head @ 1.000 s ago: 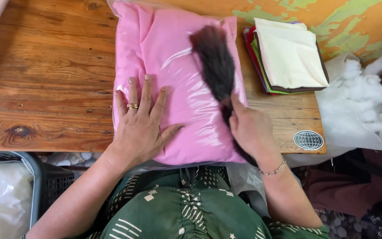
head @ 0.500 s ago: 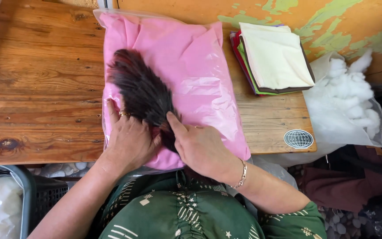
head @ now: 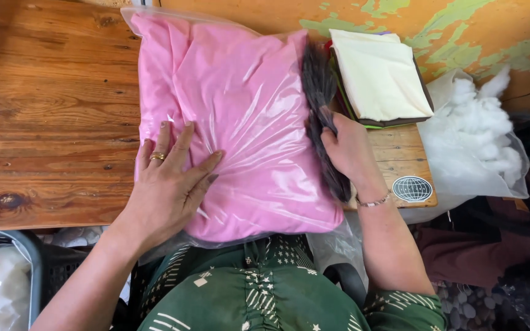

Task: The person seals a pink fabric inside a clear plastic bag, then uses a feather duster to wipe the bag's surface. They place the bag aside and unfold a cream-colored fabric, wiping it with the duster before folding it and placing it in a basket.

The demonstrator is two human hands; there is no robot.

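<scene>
A pink pillow in a clear plastic bag lies on the wooden table. My left hand rests flat on its lower left part, fingers spread, a ring on one finger. My right hand grips a dark feather duster, which lies along the pillow's right edge, bristles pointing away from me. A bracelet sits on my right wrist.
A stack of folded cloths, cream on top, lies at the table's right end. White stuffing in a clear bag sits to the right. A basket with white filling is at lower left. An orange and green wall backs the table.
The duster swept from the pillow's left part across to its right edge. My left hand flattened on the pillow and slid slightly right.
</scene>
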